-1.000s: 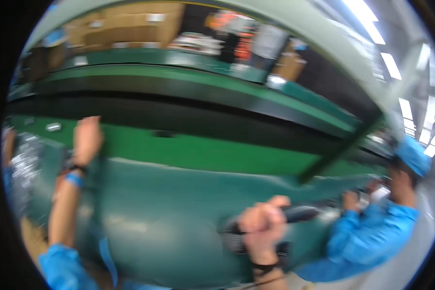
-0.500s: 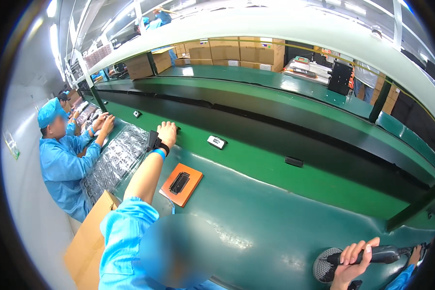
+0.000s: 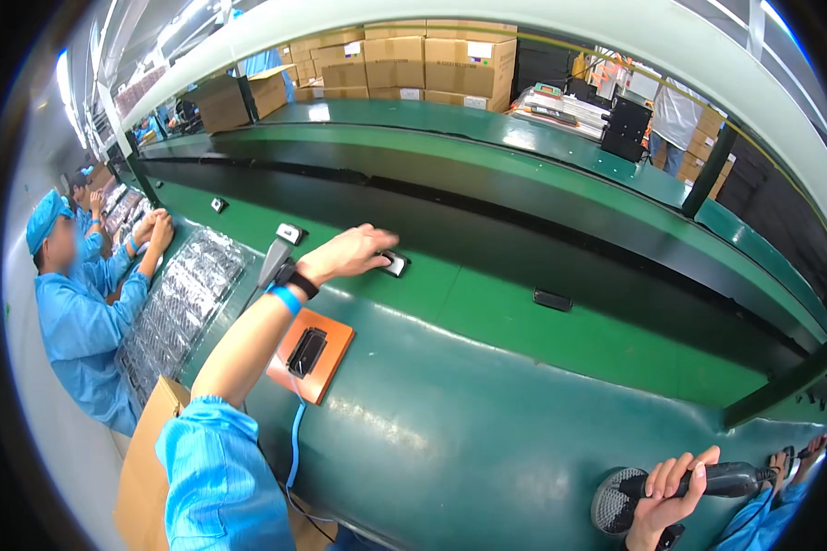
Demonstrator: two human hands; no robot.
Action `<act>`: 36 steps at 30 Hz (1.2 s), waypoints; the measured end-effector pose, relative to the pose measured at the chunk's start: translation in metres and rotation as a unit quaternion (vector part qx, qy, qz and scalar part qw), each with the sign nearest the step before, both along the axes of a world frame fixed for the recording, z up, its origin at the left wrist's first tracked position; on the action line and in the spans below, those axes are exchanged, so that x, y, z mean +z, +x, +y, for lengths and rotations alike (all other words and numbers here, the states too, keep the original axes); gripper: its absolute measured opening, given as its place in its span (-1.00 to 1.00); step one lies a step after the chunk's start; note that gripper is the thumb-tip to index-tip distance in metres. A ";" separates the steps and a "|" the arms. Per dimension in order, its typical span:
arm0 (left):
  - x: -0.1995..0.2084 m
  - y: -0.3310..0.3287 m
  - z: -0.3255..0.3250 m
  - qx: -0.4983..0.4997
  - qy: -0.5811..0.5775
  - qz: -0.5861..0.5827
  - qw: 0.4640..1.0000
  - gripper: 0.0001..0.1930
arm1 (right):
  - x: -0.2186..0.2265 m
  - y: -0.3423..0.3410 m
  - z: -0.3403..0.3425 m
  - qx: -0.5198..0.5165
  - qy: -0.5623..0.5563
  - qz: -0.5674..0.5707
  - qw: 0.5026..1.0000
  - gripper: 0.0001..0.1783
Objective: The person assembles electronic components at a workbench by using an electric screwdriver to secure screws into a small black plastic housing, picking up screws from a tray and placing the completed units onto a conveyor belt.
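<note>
My left hand (image 3: 351,253) reaches over the green belt, fingers spread and slightly blurred. Its thumb is at the near-left edge of a small white-and-black device (image 3: 395,265); no clear grip on it shows. Another such device (image 3: 290,233) lies just left of that wrist. Below the left forearm, an orange block (image 3: 334,360) carries a black casing (image 3: 307,352). At lower right, my right hand (image 3: 675,487) is wrapped round a black electric screwdriver (image 3: 728,479). The screwdriver's front end is over a round grey dish (image 3: 613,511) with a speckled surface; its tip is hard to see.
Farther along the belt lie a black casing (image 3: 552,299) and a small device (image 3: 219,205). At left, a co-worker in blue (image 3: 87,317) works beside plastic-wrapped parts (image 3: 186,298). A cardboard box (image 3: 152,445) stands near my left arm. Another person's hands (image 3: 786,466) show at right.
My left hand has moved right along the belt to the white-and-black device, uncovering another one behind it. The view has shifted. My right hand still holds the screwdriver over the dish.
</note>
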State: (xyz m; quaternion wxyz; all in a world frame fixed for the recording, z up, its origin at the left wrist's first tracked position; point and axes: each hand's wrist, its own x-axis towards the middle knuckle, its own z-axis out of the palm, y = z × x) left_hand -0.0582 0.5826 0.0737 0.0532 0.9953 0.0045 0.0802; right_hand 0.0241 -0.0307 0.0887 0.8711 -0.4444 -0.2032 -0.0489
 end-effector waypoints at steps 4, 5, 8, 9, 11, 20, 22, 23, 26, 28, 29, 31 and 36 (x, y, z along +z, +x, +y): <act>-0.016 0.024 0.000 -0.044 -0.021 0.034 0.998 -0.61 | 0.002 -0.003 0.002 0.020 -0.007 -0.021 1.000 -0.81; -0.008 0.029 -0.006 -0.014 -0.036 0.063 0.997 -0.63 | 0.006 -0.005 0.002 0.022 0.000 -0.013 1.000 -0.81; -0.008 0.014 0.004 0.037 -0.173 0.052 0.983 -0.62 | 0.013 -0.008 0.003 0.029 0.022 -0.006 0.999 -0.81; -0.010 0.001 0.016 0.051 -0.173 0.064 0.982 -0.57 | 0.013 -0.007 0.002 0.034 0.021 -0.016 0.999 -0.81; -0.004 0.009 -0.005 0.080 -0.179 0.083 0.977 -0.52 | 0.013 -0.004 -0.005 0.022 0.019 -0.030 0.999 -0.81; 0.035 0.011 -0.149 -0.045 -0.105 -0.048 0.992 -0.76 | 0.052 0.018 -0.054 -0.017 -0.026 -0.088 0.996 -0.87; 0.031 0.028 -0.265 -0.279 -0.037 -0.123 0.952 -0.82 | 0.051 0.013 -0.065 -0.036 -0.058 -0.090 0.994 -0.90; 0.005 0.028 -0.313 -0.333 0.076 -0.089 0.935 -0.82 | 0.023 0.023 -0.060 -0.026 -0.068 -0.056 0.996 -0.89; -0.002 -0.029 -0.395 -0.404 0.055 -0.069 0.910 -0.79 | 0.009 0.015 -0.042 0.031 -0.078 -0.066 0.994 -0.85; -0.016 -0.031 -0.416 -0.389 -0.005 -0.069 0.918 -0.74 | 0.005 0.010 -0.036 0.031 -0.091 -0.102 0.990 -0.83; -0.023 -0.031 -0.422 -0.373 -0.059 -0.074 0.923 -0.69 | 0.004 0.008 -0.036 0.053 -0.078 -0.092 0.991 -0.83; -0.023 -0.037 -0.428 -0.350 -0.099 -0.035 0.931 -0.63 | 0.005 0.009 -0.031 0.033 -0.102 -0.079 0.991 -0.84; -0.038 -0.038 -0.426 -0.336 -0.080 -0.051 0.937 -0.59 | 0.005 0.018 -0.030 0.031 -0.129 -0.053 0.990 -0.79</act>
